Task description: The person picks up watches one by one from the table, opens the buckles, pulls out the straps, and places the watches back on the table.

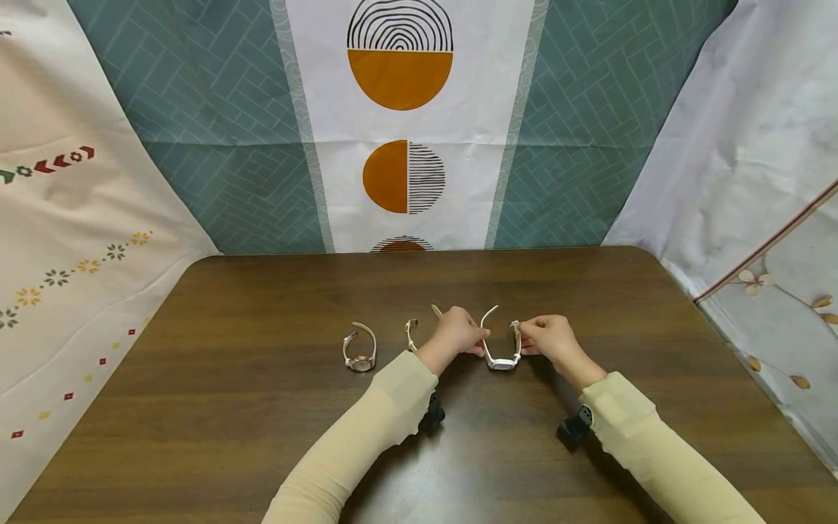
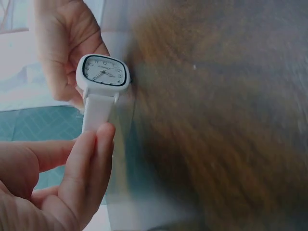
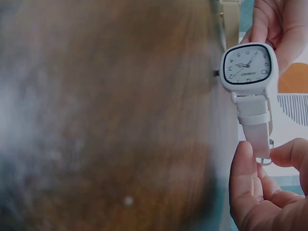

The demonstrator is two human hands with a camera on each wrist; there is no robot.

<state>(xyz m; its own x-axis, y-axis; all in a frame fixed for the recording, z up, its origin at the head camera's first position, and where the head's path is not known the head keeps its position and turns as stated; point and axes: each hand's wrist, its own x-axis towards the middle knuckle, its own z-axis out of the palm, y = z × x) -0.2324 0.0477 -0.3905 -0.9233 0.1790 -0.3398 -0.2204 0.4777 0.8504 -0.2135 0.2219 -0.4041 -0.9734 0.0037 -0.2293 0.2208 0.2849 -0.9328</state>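
A white wristwatch [image 1: 503,364] with a rounded-square dial [image 2: 105,72] and its strap unbuckled is between both hands. My left hand [image 1: 458,332] pinches the long strap side near the case, thumb on one face and fingers on the other. At the other side, my right hand [image 1: 551,339] grips the buckle end of the strap; in the right wrist view the metal buckle [image 3: 264,161] shows between thumb and fingers. Left of the hands, a second wristwatch [image 1: 411,333] is partly hidden behind my left hand and sleeve.
A third wristwatch [image 1: 361,364] with a rose-gold case and pale strap sits farther left on the brown wooden table [image 1: 262,437]. Patterned cloth [image 1: 563,145] hangs behind the table's far edge, with more cloth at both sides.
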